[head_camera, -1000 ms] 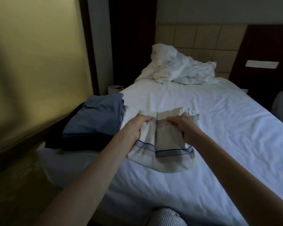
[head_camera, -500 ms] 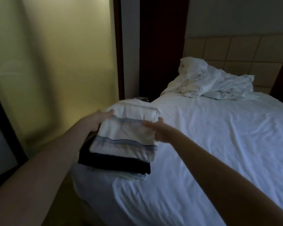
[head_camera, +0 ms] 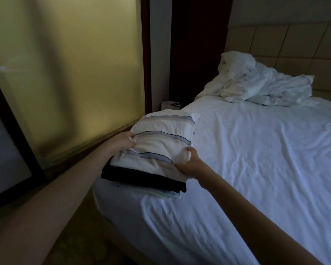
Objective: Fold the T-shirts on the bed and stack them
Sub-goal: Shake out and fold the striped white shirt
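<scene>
The striped shirt (head_camera: 161, 142) has travelled from the middle of the bed (head_camera: 256, 169), where it hung folded between both hands a second ago, across to the stack at the bed's left edge. It now lies on top of that stack, hiding the blue shirt that was the top layer before. Half a second ago it was only just arriving there; now it sits lower and flatter, with its stripes running across the pile. The left hand (head_camera: 125, 142) pinches the shirt's far left edge with curled fingers. The right hand (head_camera: 188, 162) grips the near right corner, thumb on top and fingers tucked under the cloth, so neither hand has let go. Below the striped shirt a dark shirt (head_camera: 141, 178) shows as a thick band, and a pale shirt (head_camera: 166, 195) peeks out at the bottom, resting on the sheet. The striped shirt looks slightly skewed to the dark layer, with its near corner puckered under the right hand. This placing seems nearly finished, probably needing only a small squaring and a release. No other loose shirt shows on the sheet; only crumpled bedding (head_camera: 260, 87) lies at the head end, well apart from the stack. The task therefore looks close to its end.
</scene>
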Tool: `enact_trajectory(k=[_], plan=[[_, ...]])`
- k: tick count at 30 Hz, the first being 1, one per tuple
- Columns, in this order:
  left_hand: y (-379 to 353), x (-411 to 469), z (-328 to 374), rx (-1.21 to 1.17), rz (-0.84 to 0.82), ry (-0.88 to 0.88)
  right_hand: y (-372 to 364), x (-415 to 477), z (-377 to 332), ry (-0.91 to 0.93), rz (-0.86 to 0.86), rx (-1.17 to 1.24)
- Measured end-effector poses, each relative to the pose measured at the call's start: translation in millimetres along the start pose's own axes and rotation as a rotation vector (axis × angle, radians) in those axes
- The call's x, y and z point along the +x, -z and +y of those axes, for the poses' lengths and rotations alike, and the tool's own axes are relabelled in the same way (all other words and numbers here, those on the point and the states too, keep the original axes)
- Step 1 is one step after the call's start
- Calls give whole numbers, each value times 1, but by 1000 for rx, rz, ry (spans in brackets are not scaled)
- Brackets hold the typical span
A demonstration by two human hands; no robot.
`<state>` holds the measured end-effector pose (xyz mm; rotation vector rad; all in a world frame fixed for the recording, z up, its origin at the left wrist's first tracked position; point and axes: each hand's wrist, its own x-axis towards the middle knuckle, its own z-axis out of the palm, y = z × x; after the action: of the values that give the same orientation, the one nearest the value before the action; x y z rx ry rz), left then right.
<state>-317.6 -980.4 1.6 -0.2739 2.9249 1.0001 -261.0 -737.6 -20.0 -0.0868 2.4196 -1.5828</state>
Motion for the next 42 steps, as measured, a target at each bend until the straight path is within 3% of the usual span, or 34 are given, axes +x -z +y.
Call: enact_trajectory(k=[3,5,7,12,16,19,24,27,32,37,39,42], plan=[[3,4,13,216,83,-44,-1,4,-10,93,315,-314],[8,14,29,229,224,-139,-4,11,-30,256,420,-336],[-1,27,43,223,258,-264,-14,26,-47,298,354,-332],[-71,64,5,462,13,-355,-53,60,-1,207,172,-598],[-63,73,3,295,-49,-328,-58,67,10,249,162,-591],[-39,74,33,155,-220,-347,-57,71,0,230,151,-619],[-15,106,78,117,-28,-326,-62,76,-2,238,165,-652],[-50,128,63,287,-145,-280,-60,81,6,233,158,-620],[-68,141,48,144,-225,-120,-60,88,9,219,169,-590],[-65,130,47,209,-161,-244,-65,83,14,239,188,-594],[-62,126,42,56,-112,-287,-63,81,13,243,182,-582],[-50,106,27,-271,91,-319,-66,76,10,271,171,-623]])
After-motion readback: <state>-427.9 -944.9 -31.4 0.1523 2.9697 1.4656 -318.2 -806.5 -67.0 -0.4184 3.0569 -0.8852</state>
